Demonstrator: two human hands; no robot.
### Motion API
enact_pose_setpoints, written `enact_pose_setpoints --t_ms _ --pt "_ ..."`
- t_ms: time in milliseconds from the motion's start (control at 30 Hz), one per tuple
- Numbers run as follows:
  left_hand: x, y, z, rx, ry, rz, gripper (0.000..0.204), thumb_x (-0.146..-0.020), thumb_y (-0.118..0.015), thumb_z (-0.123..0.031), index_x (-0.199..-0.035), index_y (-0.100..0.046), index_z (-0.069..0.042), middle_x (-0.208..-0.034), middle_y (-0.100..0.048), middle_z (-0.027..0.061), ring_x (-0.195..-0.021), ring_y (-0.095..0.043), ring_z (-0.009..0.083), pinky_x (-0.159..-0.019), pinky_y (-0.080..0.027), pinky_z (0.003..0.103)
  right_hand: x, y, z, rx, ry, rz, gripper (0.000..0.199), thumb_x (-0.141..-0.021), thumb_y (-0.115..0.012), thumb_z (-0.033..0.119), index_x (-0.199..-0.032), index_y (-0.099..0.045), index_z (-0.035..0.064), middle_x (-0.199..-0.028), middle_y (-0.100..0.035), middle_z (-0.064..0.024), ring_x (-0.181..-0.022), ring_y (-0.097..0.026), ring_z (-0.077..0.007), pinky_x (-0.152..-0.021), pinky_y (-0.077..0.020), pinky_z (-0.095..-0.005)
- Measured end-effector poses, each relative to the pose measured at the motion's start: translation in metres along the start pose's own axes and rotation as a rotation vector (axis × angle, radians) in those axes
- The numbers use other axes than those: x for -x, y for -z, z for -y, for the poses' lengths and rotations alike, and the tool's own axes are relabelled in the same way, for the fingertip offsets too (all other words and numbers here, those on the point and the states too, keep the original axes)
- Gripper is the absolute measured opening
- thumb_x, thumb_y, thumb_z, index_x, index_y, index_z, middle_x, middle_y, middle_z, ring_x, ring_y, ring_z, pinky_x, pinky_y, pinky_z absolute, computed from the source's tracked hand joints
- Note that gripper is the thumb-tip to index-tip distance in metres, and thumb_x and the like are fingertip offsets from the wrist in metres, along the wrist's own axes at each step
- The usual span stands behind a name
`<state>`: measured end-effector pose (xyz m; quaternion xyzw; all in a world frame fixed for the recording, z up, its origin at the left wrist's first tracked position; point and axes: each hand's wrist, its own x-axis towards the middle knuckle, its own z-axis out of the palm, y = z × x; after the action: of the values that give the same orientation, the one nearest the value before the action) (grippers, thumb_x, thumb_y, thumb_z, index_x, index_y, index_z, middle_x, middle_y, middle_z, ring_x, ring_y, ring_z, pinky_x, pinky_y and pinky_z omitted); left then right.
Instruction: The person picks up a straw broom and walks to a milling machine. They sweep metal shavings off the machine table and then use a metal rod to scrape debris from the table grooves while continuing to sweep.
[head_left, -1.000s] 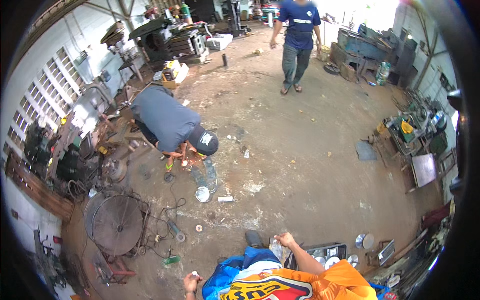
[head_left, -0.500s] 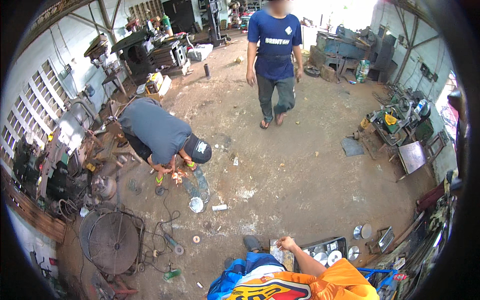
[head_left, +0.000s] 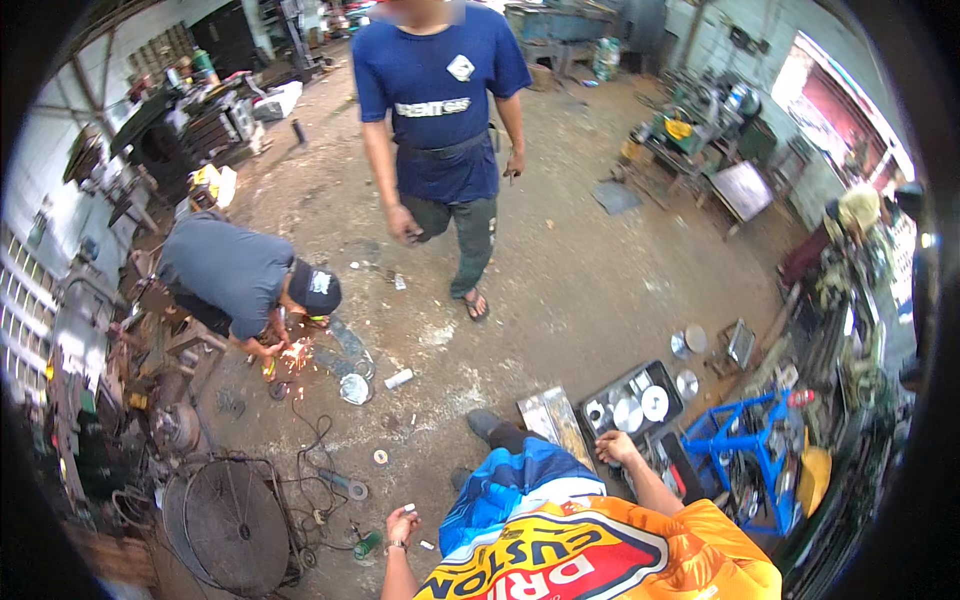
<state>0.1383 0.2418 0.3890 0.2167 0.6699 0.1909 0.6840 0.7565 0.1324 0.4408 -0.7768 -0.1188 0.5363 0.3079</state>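
Brown, dusty floor (head_left: 580, 290) opens out ahead of the grey shoe (head_left: 484, 424) and to the right of the standing person in navy (head_left: 440, 110), which leaves room forward for both arms; it tightens on the right, where the black rim of the open case (head_left: 674, 388), with pale discs (head_left: 654, 403) inside, lies just beside a flat metal plate (head_left: 550, 415). Past the case a blue frame (head_left: 725, 441) stands near the right elbow. Over on the left, a big round drum (head_left: 235, 525), a dark cable (head_left: 318, 440), a grinder-shaped tool (head_left: 350, 488) and a green bottle (head_left: 368, 545) take up ground near the left arm, while farther ahead a person in grey (head_left: 225, 265) bends over bright sparks (head_left: 297, 353) and a white cylinder (head_left: 398, 378) lies between them and the shoe. The left hand (head_left: 402, 522) pinches a small white piece (head_left: 409, 508), fingertips together on it; the right hand (head_left: 615, 448) is at the case's near side, fingers curled, and I cannot tell whether they touch or hold anything
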Motion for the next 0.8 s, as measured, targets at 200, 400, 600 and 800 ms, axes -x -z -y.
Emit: enact_pose_setpoints --t_ms 200,400,600,800 --pt "0.004 -0.03 -0.003 -0.167 0.16 0.066 0.048 -0.088 -0.058 0.007 -0.135 -0.052 -0.001 -0.108 -0.074 0.013 -0.093 -0.072 0.0224 -0.071 -0.058 0.034 0.091 0.03 -0.091 -0.001 -0.167 -0.282 0.015 -0.093 -0.073 0.013 -0.089 -0.071 -0.0015 -0.067 -0.066 -0.0081 -0.056 -0.066 -0.0191 -0.052 -0.0554 -0.0327" --pt "0.015 -0.045 -0.009 -0.216 0.146 0.125 0.044 -0.093 -0.053 0.0 -0.137 -0.048 -0.004 -0.112 -0.072 0.0161 -0.101 -0.071 0.0272 -0.082 -0.059 0.043 0.091 0.018 -0.111 0.112 -0.208 -0.259 0.04 -0.093 -0.075 0.029 -0.068 -0.068 -0.0008 -0.061 -0.066 -0.0109 -0.052 -0.064 -0.018 -0.05 -0.05 -0.0355" --pt "0.03 -0.063 -0.008 -0.159 0.237 0.029 0.045 -0.094 -0.056 0.0 -0.138 -0.049 0.0 -0.104 -0.072 0.0152 -0.089 -0.072 0.0263 -0.074 -0.061 0.04 0.012 0.013 -0.044 0.071 0.008 -0.121 0.028 -0.093 -0.073 0.022 -0.078 -0.071 -0.0009 -0.064 -0.069 -0.0107 -0.054 -0.065 -0.0175 -0.054 -0.0521 -0.0344" --pt "0.072 -0.125 -0.003 -0.246 0.235 -0.089 0.04 -0.094 -0.061 -0.008 -0.133 -0.055 -0.001 -0.109 -0.068 0.0114 -0.106 -0.065 0.0283 -0.095 -0.053 0.045 -0.11 0.052 0.074 0.389 -0.036 0.013 0.029 -0.093 -0.074 0.026 -0.085 -0.072 -0.0018 -0.067 -0.071 -0.0104 -0.057 -0.066 -0.0171 -0.05 -0.0519 -0.0343"
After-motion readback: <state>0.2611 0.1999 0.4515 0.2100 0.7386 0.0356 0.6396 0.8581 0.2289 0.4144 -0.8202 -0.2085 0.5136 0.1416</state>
